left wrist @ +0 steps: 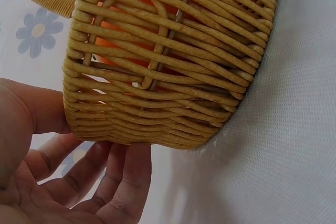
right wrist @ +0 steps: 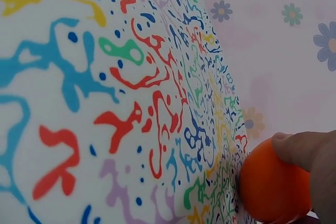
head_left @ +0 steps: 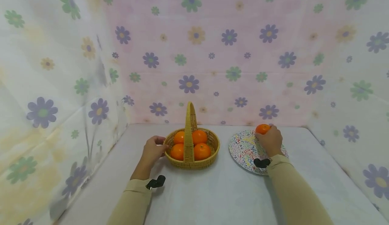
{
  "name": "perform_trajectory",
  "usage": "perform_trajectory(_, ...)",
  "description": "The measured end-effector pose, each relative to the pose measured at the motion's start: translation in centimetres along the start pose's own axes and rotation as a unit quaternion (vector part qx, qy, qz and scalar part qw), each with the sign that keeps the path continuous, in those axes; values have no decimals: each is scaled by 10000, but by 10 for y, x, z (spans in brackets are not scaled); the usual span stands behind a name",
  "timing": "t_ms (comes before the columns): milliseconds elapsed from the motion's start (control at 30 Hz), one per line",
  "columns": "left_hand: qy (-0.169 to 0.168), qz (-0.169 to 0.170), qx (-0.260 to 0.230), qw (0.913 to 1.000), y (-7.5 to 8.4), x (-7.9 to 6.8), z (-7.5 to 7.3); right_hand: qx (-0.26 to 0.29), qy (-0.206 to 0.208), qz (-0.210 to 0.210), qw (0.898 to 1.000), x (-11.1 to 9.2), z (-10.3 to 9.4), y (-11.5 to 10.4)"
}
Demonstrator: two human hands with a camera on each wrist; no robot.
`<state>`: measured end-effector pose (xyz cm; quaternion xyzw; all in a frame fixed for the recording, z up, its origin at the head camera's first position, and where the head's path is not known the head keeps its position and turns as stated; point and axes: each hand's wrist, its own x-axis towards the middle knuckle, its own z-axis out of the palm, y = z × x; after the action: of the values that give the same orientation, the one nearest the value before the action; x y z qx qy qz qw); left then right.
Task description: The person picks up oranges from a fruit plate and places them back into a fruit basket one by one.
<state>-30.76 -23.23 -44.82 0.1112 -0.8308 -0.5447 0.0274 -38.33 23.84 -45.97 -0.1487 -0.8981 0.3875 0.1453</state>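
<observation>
A yellow woven basket (head_left: 194,164) with a tall arched handle holds several oranges (head_left: 202,151). At its left end my left hand (head_left: 152,149) grips the wall, thumb on the near side and fingers on the far side. The left wrist view has the basket's weave (left wrist: 173,77) up close, with the thumb at the rim and fingertips against the side. My right hand (head_left: 271,140) holds another orange (head_left: 262,129) over the far part of a round plate (head_left: 243,150) with multicoloured squiggles. In the right wrist view the thumb lies on that orange (right wrist: 273,182), close to the plate's surface.
A white cloth (head_left: 212,198) covers the table. Behind it hangs a pink flowered curtain (head_left: 212,93), with pale flowered sheets on the left (head_left: 60,117) and right (head_left: 349,117). The plate stands to the right of the basket.
</observation>
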Motion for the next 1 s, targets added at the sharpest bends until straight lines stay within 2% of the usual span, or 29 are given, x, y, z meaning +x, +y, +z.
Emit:
perform_trajectory(167, 15, -58, -39, 10000, 0, 1, -1, 565, 29, 154, 9983, -5, 1, 0)
perform_trajectory(467, 37, 8, -72, 10000, -2, 2, 1, 1590, 133, 439, 9862, -29, 4, -8)
perform_trajectory(633, 47, -42, -34, 10000, -4, 2, 2, 1723, 131, 315, 9845, -41, 5, -18)
perform_trajectory(1000, 33, -96, 8, 9999, 0, 1, -1, 1905, -133, 200, 9814, -49, 0, -30)
